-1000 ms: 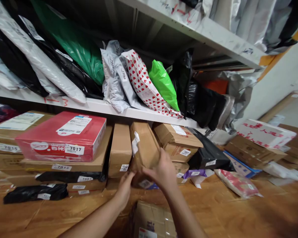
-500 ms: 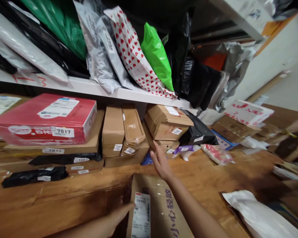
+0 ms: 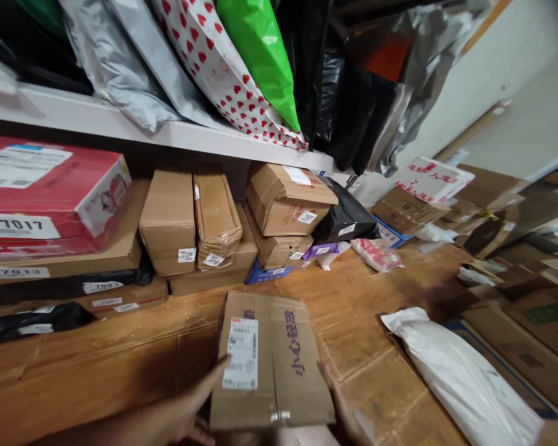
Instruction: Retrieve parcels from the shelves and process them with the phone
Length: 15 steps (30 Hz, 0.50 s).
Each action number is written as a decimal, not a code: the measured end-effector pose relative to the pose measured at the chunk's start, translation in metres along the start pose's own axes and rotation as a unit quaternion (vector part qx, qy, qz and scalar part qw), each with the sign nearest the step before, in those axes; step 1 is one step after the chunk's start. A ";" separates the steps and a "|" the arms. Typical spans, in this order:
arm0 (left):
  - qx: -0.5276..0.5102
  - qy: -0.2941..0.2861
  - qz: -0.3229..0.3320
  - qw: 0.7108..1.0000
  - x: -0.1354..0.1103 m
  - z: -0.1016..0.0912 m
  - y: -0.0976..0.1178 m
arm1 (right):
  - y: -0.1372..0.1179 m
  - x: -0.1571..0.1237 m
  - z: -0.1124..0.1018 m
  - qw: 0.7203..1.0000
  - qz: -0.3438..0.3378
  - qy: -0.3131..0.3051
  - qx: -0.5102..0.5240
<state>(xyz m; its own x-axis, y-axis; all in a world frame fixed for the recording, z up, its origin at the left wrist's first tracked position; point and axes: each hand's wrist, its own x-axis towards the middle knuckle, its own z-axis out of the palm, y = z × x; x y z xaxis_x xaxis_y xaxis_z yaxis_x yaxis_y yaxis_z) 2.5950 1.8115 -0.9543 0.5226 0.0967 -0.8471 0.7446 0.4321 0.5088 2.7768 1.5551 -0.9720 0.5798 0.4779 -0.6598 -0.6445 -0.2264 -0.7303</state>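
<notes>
A flat cardboard box (image 3: 272, 359) with a white shipping label and purple printing lies on the cardboard-covered floor in front of me. My left hand (image 3: 193, 406) grips its left edge, thumb up along the side. My right hand (image 3: 341, 412) holds its right edge near the bottom corner, partly cut off by the frame. Behind it, under the white shelf (image 3: 121, 121), stand two upright brown parcels (image 3: 193, 220), the right one wrapped in clear tape.
A red box labelled 7017 (image 3: 51, 192) tops a stack of cartons at left. Stacked brown boxes (image 3: 286, 207), a black bag and small packets sit right of the parcels. Soft mailer bags fill the shelf above. A white padded bag (image 3: 460, 375) lies at lower right.
My hands left the taped brown parcel, now standing under the shelf, and took hold of the flat box on the floor. My view dropped and shifted right.
</notes>
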 end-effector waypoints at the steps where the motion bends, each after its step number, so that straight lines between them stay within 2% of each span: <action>1: -0.012 0.019 -0.028 0.999 -0.006 -0.004 0.011 | -0.014 -0.001 0.003 1.000 0.000 -0.009 0.012; 2: -0.028 0.020 -0.039 0.999 -0.012 -0.007 0.023 | -0.028 -0.002 0.004 1.000 0.002 -0.005 0.011; 5: -0.064 -0.017 -0.042 0.997 -0.025 -0.015 0.054 | -0.063 0.000 0.002 0.997 -0.027 0.066 -0.042; 8: -0.067 -0.036 -0.035 0.997 -0.032 -0.016 0.061 | -0.069 0.009 0.002 0.994 -0.037 0.090 -0.057; 11: -0.069 -0.046 -0.032 0.996 -0.026 -0.004 0.037 | -0.043 0.026 -0.001 0.988 -0.117 0.099 -0.026; 13: -0.073 -0.051 -0.042 0.995 -0.010 0.009 0.009 | -0.013 0.038 -0.006 0.971 -0.195 0.139 -0.008; 15: -0.081 -0.065 -0.029 0.994 0.011 0.020 -0.017 | 0.018 0.048 -0.011 0.957 -0.221 0.188 -0.008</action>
<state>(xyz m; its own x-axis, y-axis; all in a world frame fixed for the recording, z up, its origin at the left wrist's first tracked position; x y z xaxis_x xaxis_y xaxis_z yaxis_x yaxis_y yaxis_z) 2.5963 1.7876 -0.9694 0.5371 -0.0451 -0.8423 0.7040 0.5741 0.4182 2.7982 1.5642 -1.0187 0.9340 0.1918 -0.3014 -0.2899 -0.0864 -0.9532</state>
